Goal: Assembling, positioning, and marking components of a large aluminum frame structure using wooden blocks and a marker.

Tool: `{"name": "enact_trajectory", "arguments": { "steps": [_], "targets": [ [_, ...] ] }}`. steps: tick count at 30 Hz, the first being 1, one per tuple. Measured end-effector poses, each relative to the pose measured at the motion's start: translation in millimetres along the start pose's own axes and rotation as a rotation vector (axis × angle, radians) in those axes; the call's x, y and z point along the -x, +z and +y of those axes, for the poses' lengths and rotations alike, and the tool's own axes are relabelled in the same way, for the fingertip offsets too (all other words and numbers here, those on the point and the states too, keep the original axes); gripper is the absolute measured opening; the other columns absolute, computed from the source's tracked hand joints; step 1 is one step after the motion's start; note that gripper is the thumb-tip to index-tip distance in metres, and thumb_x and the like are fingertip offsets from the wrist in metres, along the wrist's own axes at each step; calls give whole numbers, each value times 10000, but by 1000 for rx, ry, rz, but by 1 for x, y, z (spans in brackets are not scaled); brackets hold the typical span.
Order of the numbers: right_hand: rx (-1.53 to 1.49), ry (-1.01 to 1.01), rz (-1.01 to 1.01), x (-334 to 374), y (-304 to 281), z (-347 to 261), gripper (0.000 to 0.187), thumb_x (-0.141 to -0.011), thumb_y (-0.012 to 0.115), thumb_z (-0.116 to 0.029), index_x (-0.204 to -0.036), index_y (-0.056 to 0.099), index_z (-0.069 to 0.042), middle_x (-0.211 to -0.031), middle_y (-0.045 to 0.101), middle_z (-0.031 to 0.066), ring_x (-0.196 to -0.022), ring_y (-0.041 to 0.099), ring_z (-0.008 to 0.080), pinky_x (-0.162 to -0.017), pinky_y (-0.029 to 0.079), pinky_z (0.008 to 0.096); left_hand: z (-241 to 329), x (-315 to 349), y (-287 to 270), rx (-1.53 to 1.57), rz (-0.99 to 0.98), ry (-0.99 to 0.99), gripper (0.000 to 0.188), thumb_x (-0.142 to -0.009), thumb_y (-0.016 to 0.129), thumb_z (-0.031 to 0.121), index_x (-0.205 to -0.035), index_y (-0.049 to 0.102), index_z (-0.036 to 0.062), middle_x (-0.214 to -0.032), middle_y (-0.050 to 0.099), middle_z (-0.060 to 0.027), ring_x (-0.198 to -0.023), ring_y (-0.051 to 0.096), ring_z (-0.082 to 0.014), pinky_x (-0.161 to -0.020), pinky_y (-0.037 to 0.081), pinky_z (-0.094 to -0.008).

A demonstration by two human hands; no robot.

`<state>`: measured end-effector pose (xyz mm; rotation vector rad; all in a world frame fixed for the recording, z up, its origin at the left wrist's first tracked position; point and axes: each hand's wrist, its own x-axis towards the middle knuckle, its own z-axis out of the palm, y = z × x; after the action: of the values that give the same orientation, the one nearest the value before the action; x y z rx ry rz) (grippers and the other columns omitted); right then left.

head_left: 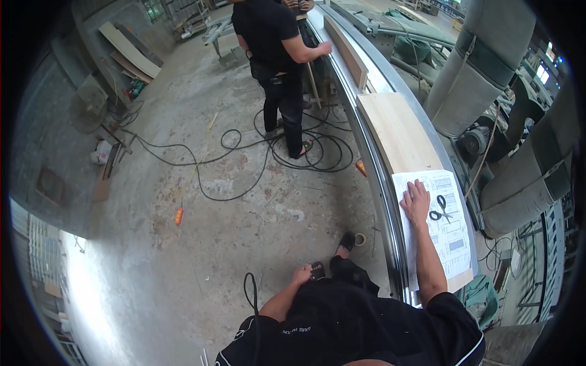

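My right hand [416, 203] rests on a printed sheet of drawings [455, 235], fingers stretched out and somewhat apart, holding nothing. A pair of black-handled scissors [440, 210] lies on the same paper, just right of my fingers. Under the sheet is a long pale wooden board [394, 131], laid along the metal bed of a machine [390, 244]. Low in front of my body, on the left, is my left hand [301, 274]. Its fingers look curled closed, and whatever they may hold is too small to make out.
Further up the bed a person in black [268, 36] stands beside an upright plank [347, 52]. Black cable [317, 149] lies coiled on the concrete floor near that person's feet. An orange tool-like object [179, 216] sits on the floor. Thick wrapped ducts [482, 55] rise at right.
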<state>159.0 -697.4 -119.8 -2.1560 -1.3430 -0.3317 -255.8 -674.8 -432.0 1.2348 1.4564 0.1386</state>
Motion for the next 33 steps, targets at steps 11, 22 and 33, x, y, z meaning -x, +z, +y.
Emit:
{"name": "enact_trajectory", "arguments": {
  "steps": [11,22,33],
  "targets": [
    [2,5,0,0,2,-3,406,-776,555,-229,-1156,544,-89,-1303,431,157,-1237,358,306,-1024,223,487,1,0,-7,42,-41,18,412,-858,411,386,-994,589,40,-803,605,-71,-677,583,-159,-586,461,-300],
    [-6,8,26,5,-2,-5,400,-775,558,-226,-1155,546,-103,-1303,431,149,-1236,359,310,-1020,232,483,30,18,-14,69,62,102,337,-868,448,344,-956,577,45,-770,603,-54,-651,592,-149,-574,459,-276],
    [-64,2,27,11,-3,-3,418,-747,591,-239,-1137,560,-91,-1301,428,159,-1240,350,318,-1027,209,502,105,8,-27,209,241,342,227,-858,527,232,-922,594,25,-719,604,-58,-613,598,-135,-582,464,-272]
  ]
}}
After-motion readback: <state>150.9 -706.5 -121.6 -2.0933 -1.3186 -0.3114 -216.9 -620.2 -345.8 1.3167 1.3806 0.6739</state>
